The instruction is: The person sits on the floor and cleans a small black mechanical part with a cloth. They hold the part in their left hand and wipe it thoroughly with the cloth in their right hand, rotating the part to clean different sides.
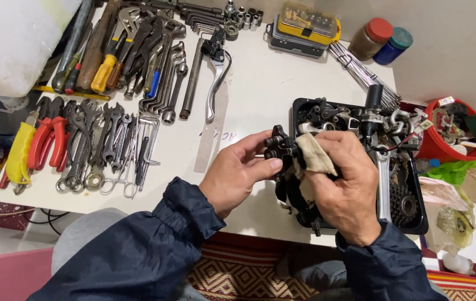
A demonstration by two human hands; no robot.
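Observation:
My left hand grips a small black metal bicycle part, like a brake caliper, by its side. My right hand presses a dirty beige rag against that part from the right. Both hands hover over the near edge of a white table, just left of a black tray full of bicycle parts. Dark blue jacket sleeves cover both forearms.
Wrenches, pliers and screwdrivers lie in rows on the table's left. A brake lever and hex keys lie at centre back. A yellow-lidded bit case, two jars, spokes and a red bucket stand to the right.

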